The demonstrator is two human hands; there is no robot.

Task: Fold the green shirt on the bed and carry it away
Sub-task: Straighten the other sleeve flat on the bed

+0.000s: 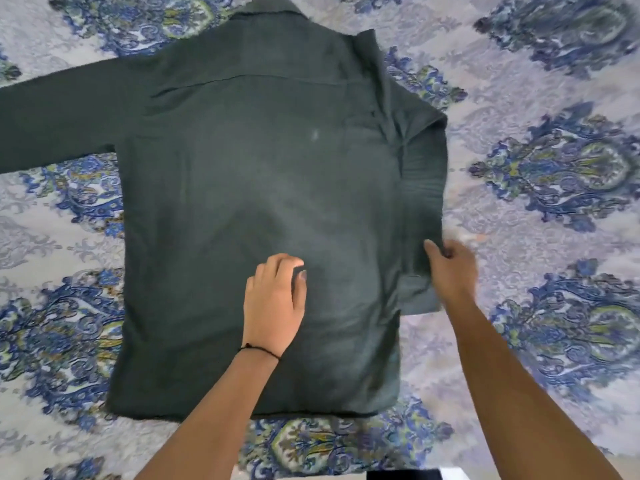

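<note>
The dark green shirt (256,188) lies back-up and flat on the bed, collar at the far end, hem toward me. Its left sleeve stretches straight out to the left edge of the view. The right sleeve (420,188) is bent downward along the shirt's right side. My left hand (273,303), with a thin black cord at the wrist, presses on the lower middle of the shirt, fingers curled. My right hand (450,268) pinches the right sleeve near its cuff at the shirt's right edge.
The bed is covered by a pale bedspread (540,209) with blue and green paisley medallions, showing on all sides of the shirt. A dark flat object with a white edge (408,474) peeks in at the bottom of the view.
</note>
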